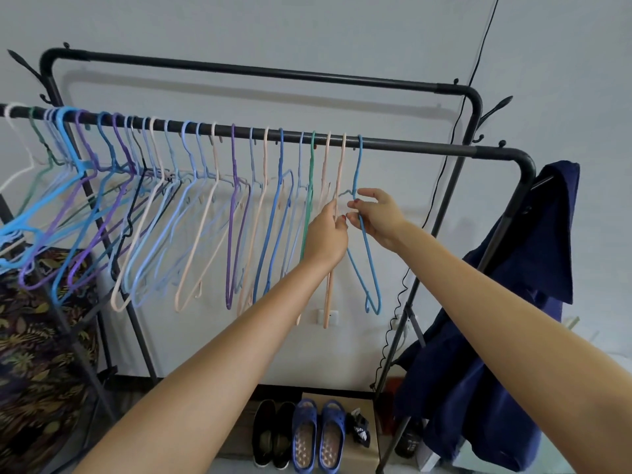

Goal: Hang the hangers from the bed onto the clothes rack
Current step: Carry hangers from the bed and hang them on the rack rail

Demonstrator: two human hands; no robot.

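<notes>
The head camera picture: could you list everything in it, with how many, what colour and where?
Black metal clothes rack: one, two rails, against the wall.
Thin plastic hangers: roughly two dozen, blue, purple, peach, green, white and black, along the front rail.
Blue plastic hanger: one, rightmost on the rail.
Navy cloth garment: one, draped over the rack's right end.
Leaf-patterned fabric: one, dark, lower left.
Blue slippers: one pair, floor under the rack.
Black shoes: one pair, beside the slippers.
Black cable: one, down the wall.
Left hand: pinching a peach hanger.
Right hand: gripping the blue plastic hanger.
</notes>
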